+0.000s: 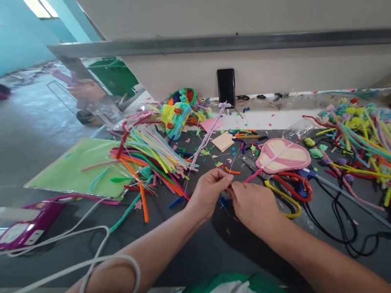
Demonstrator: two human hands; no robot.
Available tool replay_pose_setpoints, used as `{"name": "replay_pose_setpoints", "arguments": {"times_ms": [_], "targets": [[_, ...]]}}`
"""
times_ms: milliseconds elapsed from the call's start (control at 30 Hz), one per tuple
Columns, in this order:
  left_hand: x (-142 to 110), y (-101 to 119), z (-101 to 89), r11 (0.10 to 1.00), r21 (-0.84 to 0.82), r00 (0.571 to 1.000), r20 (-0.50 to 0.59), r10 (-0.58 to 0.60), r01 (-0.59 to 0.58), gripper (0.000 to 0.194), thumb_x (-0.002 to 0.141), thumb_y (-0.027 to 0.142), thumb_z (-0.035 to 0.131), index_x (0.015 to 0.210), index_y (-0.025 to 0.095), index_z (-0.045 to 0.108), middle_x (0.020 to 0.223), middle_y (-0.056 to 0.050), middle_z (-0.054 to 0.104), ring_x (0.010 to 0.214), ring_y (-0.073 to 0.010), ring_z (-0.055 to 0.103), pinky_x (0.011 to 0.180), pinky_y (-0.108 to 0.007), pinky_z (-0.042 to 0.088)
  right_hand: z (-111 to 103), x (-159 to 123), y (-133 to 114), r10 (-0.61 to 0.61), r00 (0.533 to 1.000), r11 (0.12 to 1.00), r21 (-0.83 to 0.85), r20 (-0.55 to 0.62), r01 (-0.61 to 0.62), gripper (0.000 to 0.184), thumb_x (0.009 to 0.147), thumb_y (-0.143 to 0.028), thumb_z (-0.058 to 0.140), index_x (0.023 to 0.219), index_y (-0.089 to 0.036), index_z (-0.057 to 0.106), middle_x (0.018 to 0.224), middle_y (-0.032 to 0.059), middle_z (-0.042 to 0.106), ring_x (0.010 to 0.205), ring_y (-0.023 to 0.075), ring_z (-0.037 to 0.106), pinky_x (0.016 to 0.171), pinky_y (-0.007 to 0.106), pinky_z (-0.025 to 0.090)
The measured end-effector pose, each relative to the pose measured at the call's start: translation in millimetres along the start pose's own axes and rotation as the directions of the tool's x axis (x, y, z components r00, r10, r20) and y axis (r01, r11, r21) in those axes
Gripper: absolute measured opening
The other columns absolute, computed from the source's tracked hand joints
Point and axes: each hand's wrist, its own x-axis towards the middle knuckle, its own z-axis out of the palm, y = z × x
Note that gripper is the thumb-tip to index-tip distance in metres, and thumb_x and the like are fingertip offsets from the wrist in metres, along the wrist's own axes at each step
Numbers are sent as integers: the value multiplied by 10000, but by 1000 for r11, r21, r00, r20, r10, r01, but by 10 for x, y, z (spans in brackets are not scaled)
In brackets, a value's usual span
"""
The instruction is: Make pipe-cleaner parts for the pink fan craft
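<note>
Fingers (226, 180) of left hand (206, 191) and right hand (256, 204) pinched, tips meeting; on what, I can't tell. Pink stem (253, 175) just beyond right hand, the nearer, long axis slanting away rightward to heart-shaped piece (283, 157)

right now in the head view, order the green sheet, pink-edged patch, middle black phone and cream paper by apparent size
1. Green sheet
2. Pink-edged patch
3. Middle black phone
4. Cream paper
</note>
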Motion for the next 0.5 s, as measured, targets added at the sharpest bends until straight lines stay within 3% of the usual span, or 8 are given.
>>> {"name": "replay_pose_setpoints", "arguments": {"times_ms": [133, 300, 500], "targets": [[-2, -56, 16, 999, 42, 999, -40, 21, -19, 204, 673, 291, 711, 652, 137, 578, 556, 34, 538, 518, -64, 448, 548, -201, 345, -8, -10, -32, -33, 998, 997, -61, 56, 37, 221, 909, -164, 342, 1022, -124, 527, 822, 119, 676, 764, 225, 658, 630, 285, 420], [-5, -92, 10, 998, 55, 998, -53, 38, -35, 214, 689, 304, 694, 652, 148, 553, 547, 46, 510, 509, -61, 419, 534, -200, 325, 8, -1, -77, -2, 991, 997, -78, 134, 13, 282, 902, -143, 309, 1127, -104, 474, 789, 124, 681, 705, 236, 668, 602, 295, 450], [9, -92, -9, 998, 54, 999, -37, 40, -38, 221, 671, 286, 704, 615, 147, 542, 523, 46, 497, 507, -65, 418, 534, -201, 328, 64, 46, -47, 84, 992, 993, 72, 95, -91, 262, 902, -209, 346, 1067, -136, 536, 761, 115, 694, 658, 229, 669, 575, 279, 428]]}}
